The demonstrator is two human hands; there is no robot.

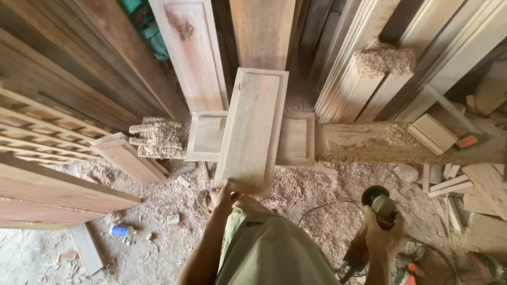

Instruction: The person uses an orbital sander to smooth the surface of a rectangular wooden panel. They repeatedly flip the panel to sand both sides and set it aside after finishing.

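Observation:
My left hand (222,194) grips the near end of a long framed wooden panel (252,126), which lies across a wider two-panel piece (206,136) resting on a sawdust-covered beam (369,143). My right hand (382,232) holds a handheld power sander (378,203) low at the right, away from the panel, its cord (322,207) trailing over the floor shavings.
Tall boards and door panels (190,53) lean against the back wall. Stacked planks (47,184) lie at the left, offcuts (449,184) and a small block (433,133) at the right. A blue-and-white can (121,230) sits on the floor. Shavings cover the ground.

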